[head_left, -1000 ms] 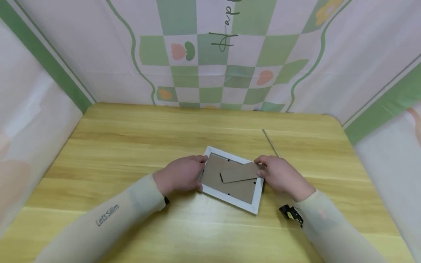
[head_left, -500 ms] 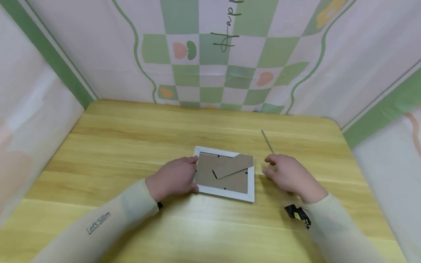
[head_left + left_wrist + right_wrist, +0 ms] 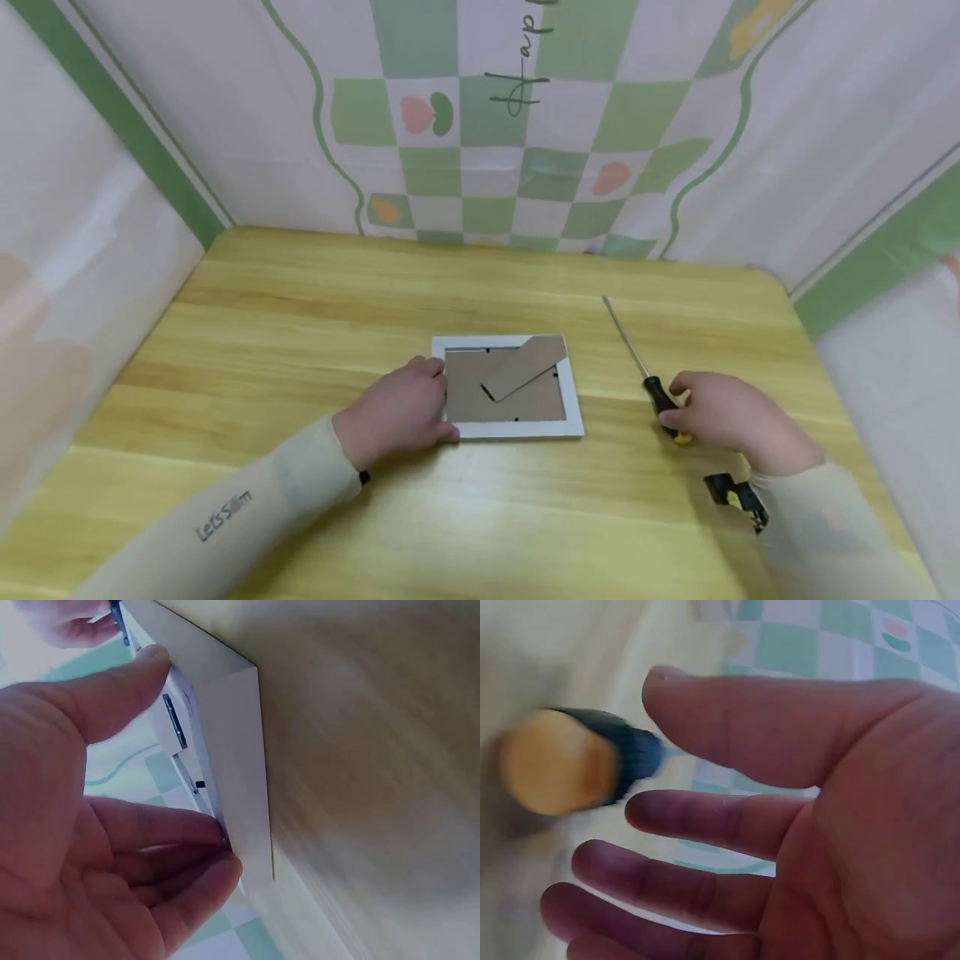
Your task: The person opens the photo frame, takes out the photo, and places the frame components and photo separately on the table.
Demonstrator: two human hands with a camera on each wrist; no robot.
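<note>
currently, the left hand [image 3: 397,412] holds the picture frame [image 3: 517,430] at its left side. the thumb is at the near left corner and the other fingers are curled against the same side farther back; the fingers are set wide, with the frame's short side between thumb and fingertips. the frame lies back side up on the surface [image 3: 337,317], between the two hands. its white border encloses a brown backing board [image 3: 468,404]. a brown stand [image 3: 528,367] runs aslant across the board, one end overlapping the border at the far right corner; a dark line marks the other end near the middle. small black tabs [image 3: 487,351] sit along the inner edge of the border.

to the right of the frame and apart from it, the screwdriver [image 3: 655,391] rests on the surface. its thin shaft points toward the far left; its handle is black with a yellow end. the right hand [image 3: 727,415] is just beside the handle. in the right wrist view its fingers are nearly straight, thumb apart from them, holding nothing; contact with the handle cannot be confirmed.

pale sleeves [image 3: 217,521] cover both arms. a black device [image 3: 722,488] is at the right wrist. a green-and-white cloth [image 3: 491,175] hangs behind the surface.
</note>
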